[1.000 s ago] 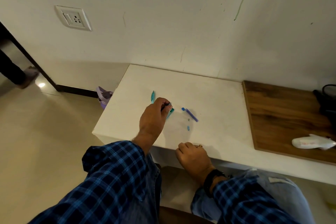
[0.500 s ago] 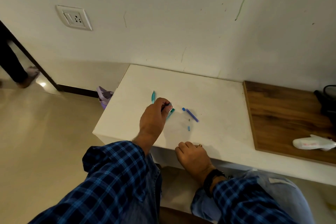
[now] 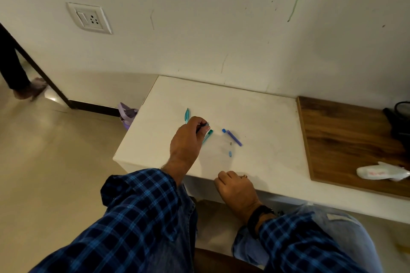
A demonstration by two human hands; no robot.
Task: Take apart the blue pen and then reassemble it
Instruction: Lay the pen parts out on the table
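Left hand [image 3: 187, 139] grip pinching dark pen part [image 3: 202, 127].

wall socket [image 3: 89, 18] upper left, purple bottle [image 3: 127, 115] on floor beside counter [image 3: 266, 117], white packet [image 3: 381, 172] on wooden board [image 3: 346, 135].

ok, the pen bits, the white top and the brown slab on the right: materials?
Blue barrel and teal piece: probably plastic, translucent tint and saturated colour. White top: smooth, matte, uniform, maybe stone or laminate; cannot tell which. Brown slab: wood or wood-look laminate, grain streaks, low sheen.
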